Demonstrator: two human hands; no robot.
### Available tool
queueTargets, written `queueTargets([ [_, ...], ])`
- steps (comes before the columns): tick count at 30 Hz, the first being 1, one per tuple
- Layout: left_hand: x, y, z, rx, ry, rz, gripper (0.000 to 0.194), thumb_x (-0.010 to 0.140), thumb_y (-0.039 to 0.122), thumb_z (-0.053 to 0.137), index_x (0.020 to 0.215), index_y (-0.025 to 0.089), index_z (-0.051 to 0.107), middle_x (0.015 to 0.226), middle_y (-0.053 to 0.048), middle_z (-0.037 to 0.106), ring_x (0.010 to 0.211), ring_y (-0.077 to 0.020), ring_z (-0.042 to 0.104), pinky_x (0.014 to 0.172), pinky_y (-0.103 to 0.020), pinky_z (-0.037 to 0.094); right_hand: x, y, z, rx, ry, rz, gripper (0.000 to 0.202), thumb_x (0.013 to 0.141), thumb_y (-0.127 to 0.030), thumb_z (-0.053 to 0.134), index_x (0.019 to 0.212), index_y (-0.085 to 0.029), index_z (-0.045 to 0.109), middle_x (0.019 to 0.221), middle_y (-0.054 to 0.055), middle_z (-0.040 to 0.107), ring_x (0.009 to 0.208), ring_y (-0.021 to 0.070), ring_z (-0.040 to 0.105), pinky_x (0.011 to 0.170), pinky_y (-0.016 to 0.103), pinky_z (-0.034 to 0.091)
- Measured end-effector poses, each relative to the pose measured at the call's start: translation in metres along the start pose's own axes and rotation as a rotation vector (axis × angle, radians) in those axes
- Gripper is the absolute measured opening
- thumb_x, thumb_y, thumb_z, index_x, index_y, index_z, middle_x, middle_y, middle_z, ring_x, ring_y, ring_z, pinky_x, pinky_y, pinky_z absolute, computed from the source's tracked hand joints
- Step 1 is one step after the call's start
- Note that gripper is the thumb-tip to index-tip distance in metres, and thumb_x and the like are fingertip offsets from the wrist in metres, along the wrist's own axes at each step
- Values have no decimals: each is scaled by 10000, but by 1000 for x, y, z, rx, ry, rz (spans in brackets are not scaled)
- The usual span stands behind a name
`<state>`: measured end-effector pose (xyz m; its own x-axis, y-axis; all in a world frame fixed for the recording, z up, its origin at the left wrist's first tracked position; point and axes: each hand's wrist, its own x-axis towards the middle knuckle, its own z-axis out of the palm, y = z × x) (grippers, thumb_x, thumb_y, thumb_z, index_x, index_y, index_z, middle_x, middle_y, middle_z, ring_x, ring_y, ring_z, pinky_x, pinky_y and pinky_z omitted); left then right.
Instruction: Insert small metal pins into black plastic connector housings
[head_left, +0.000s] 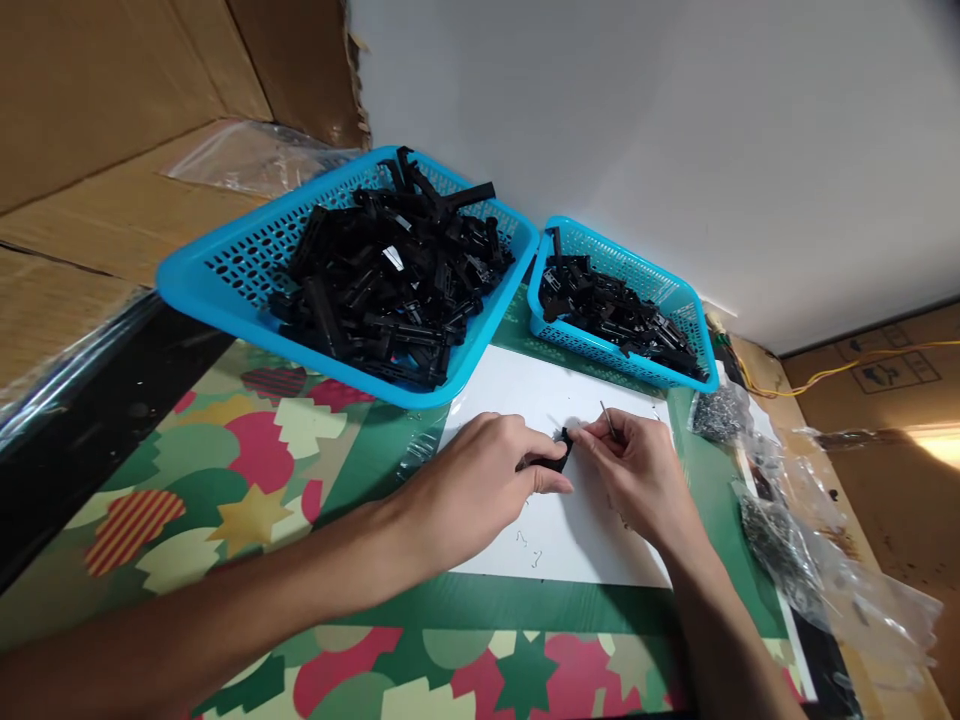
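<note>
The left hand (487, 465) comes in on a long diagonal from the lower left, back of the hand up, thumb below and fingers above, gripping a small black part (553, 463) over the white sheet. The right hand (637, 470) rises from the lower right, its thumb and fingertips pinched together at the part's upper end; a thin metal rod (607, 420) sticks up from between its fingers. Whether these fingertips hold anything else is hidden.

The white sheet (555, 555) lies beneath both hands, with a few small bent wires (523, 540) scattered on it. Around it spreads a green table covering (390, 608), printed with stars and rounded shapes in red, cream and gold.

Beyond the sheet stand two blue baskets: a large one (487, 335) at left, heaped with black plastic pieces (390, 290), and a smaller one (559, 333) just beside it, holding more black pieces (619, 312). Right of the sheet lie clear bags (780, 550) of small metal bits, with yellow wiring (817, 378) behind. Cardboard (112, 90) encloses the left, more cardboard (892, 490) the right, and a pale wall (600, 110) fills the back.
</note>
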<state>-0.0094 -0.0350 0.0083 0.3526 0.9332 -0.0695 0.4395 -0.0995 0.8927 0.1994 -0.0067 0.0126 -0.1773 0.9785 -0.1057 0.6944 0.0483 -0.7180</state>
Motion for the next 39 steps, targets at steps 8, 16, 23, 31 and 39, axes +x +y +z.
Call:
queueTargets([
  [8, 0, 0, -1, -35, -5, -2, 194, 946, 283, 713, 1046, 203, 858, 753, -26, 695, 683, -154, 569, 619, -272, 365, 2, 0, -1, 40, -64, -23, 348, 939, -402, 686, 686, -179, 597, 606, -13, 567, 558, 114, 435, 495, 255, 276],
  [16, 0, -3, 0, -63, 2, -22, 235, 935, 307, 733, 1116, 208, 845, 810, -27, 741, 711, -164, 596, 637, -273, 412, -3, 1, -8, 45, -121, -12, 378, 977, -464, 655, 799, -145, 751, 679, 26, 665, 596, 137, 495, 521, 267, 323],
  [23, 1, 2, -4, -90, -25, -60, 209, 939, 261, 718, 1095, 222, 852, 828, -38, 776, 750, -194, 669, 672, -289, 487, -5, 2, -26, -50, -114, -135, 365, 1073, -422, 518, 1207, -228, 797, 1001, 79, 739, 809, 191, 648, 621, 279, 466],
  [31, 2, 4, -5, -63, -22, -62, 195, 932, 260, 751, 1094, 235, 858, 939, -45, 807, 822, -215, 708, 731, -300, 508, -5, 2, -13, 221, 335, -171, 133, 916, -356, 792, 922, -229, 831, 955, 77, 791, 894, 253, 766, 837, 432, 651],
  [39, 2, 8, -7, -18, -22, -46, 167, 931, 229, 746, 1049, 243, 864, 841, -32, 781, 741, -197, 685, 762, -307, 526, -3, -2, 7, 449, 263, -33, 258, 892, -411, 810, 845, -170, 732, 805, 84, 777, 729, 231, 782, 683, 381, 705],
])
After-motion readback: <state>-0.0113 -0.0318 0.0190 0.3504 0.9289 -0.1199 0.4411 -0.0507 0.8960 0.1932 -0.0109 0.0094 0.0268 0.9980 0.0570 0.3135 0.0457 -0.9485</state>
